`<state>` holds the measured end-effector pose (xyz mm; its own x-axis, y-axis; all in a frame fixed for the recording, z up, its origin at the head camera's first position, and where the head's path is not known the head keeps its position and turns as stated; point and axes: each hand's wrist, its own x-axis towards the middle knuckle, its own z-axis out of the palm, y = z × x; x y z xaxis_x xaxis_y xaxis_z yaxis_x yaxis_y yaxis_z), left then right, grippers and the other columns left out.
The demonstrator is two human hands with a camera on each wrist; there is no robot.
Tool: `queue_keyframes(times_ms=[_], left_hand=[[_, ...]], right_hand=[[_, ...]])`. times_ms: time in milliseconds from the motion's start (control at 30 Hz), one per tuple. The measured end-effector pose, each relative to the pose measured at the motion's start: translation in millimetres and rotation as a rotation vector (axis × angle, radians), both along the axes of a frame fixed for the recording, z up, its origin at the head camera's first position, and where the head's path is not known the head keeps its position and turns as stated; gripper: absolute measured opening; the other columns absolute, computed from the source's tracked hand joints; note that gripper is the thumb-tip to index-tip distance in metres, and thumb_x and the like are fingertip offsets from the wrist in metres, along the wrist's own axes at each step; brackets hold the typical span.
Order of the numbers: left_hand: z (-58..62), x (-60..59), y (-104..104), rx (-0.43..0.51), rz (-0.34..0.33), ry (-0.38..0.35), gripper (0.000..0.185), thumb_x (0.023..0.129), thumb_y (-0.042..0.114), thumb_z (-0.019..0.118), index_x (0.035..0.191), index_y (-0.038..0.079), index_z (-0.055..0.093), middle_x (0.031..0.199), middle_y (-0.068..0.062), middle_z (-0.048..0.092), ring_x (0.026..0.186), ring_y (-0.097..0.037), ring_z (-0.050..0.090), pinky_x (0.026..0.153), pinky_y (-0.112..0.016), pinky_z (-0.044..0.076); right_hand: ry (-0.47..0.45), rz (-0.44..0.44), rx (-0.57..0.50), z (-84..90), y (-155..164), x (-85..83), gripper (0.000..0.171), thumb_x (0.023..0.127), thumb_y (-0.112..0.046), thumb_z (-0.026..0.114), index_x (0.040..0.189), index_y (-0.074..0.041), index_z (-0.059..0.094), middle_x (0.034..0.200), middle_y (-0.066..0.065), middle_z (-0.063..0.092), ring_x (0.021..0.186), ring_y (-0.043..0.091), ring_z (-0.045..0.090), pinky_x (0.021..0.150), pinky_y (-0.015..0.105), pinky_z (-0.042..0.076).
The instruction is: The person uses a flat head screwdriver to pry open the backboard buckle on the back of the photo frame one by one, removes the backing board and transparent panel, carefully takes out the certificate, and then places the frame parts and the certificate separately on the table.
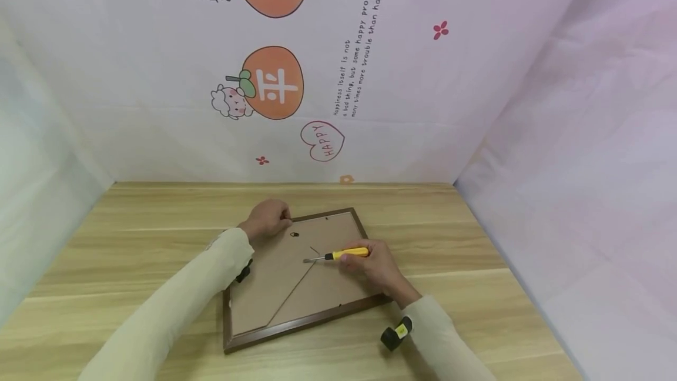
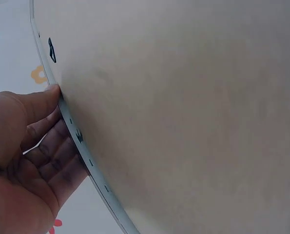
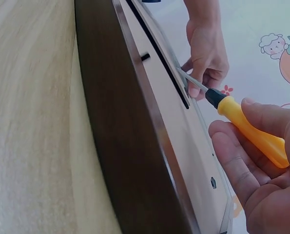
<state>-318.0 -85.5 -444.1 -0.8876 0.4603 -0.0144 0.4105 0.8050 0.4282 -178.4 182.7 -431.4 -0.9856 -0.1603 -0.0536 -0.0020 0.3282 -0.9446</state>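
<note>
A brown picture frame (image 1: 296, 327) lies back side up on the table, turned at a slant. Its beige backing board (image 1: 338, 287) has a thin dark slanting line and a small black hanger (image 1: 294, 234). My left hand (image 1: 268, 217) grips the frame's far left edge; in the left wrist view its thumb presses the rim and the fingers sit at the outer side. Over the board, my right hand (image 1: 372, 263) holds a screwdriver (image 1: 351, 253) by its yellow handle. The metal shaft points left above the board's middle; whether the tip touches is unclear.
The wood-grain table (image 1: 449, 240) extends around the frame. White cloth printed with cartoons (image 1: 272, 82) hangs behind, and plain cloth walls (image 1: 597, 181) close both sides. Black wrist gear (image 1: 395, 334) is on the right forearm, near the frame's corner.
</note>
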Motion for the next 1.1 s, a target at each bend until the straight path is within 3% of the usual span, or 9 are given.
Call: queue_keyframes(times_ms=[167, 400, 600, 1100], left_hand=[[-1.6, 3.2, -8.0, -0.012, 0.015, 0.029, 0.011, 0.091, 0.018, 0.068, 0.087, 0.007, 0.068, 0.088, -0.005, 0.068, 0.077, -0.018, 0.060, 0.072, -0.034, 0.055], [-3.8, 9.9, -18.6, -0.003, 0.037, 0.050, 0.010, 0.090, 0.016, 0.067, 0.088, 0.006, 0.068, 0.088, -0.007, 0.069, 0.078, -0.020, 0.062, 0.074, -0.037, 0.056], [-4.2, 16.7, -24.0, -0.034, 0.068, 0.076, 0.010, 0.089, 0.015, 0.066, 0.086, 0.005, 0.068, 0.084, -0.006, 0.067, 0.075, -0.019, 0.060, 0.071, -0.036, 0.055], [-2.9, 34.2, -33.4, -0.028, 0.166, 0.031, 0.018, 0.089, 0.015, 0.067, 0.073, 0.005, 0.064, 0.075, -0.006, 0.064, 0.063, -0.018, 0.056, 0.057, -0.030, 0.050]], right_hand=[[0.001, -0.018, -0.009, 1.8, -3.0, -0.1, 0.026, 0.088, -0.008, 0.072, 0.110, 0.006, 0.069, 0.105, 0.020, 0.066, 0.085, 0.022, 0.070, 0.074, 0.031, 0.062], [-0.015, -0.006, -0.043, -19.3, 0.2, -14.2, 0.027, 0.088, -0.008, 0.072, 0.111, 0.005, 0.069, 0.105, 0.018, 0.066, 0.088, 0.024, 0.071, 0.078, 0.036, 0.062], [-0.017, 0.010, -0.083, -18.7, -1.4, -15.0, 0.034, 0.088, -0.014, 0.074, 0.115, 0.005, 0.067, 0.108, 0.018, 0.066, 0.090, 0.025, 0.072, 0.080, 0.034, 0.062], [-0.021, 0.021, -0.125, -16.1, -7.0, -16.3, 0.030, 0.088, -0.012, 0.074, 0.111, 0.006, 0.068, 0.108, 0.018, 0.063, 0.091, 0.023, 0.071, 0.082, 0.033, 0.061]])
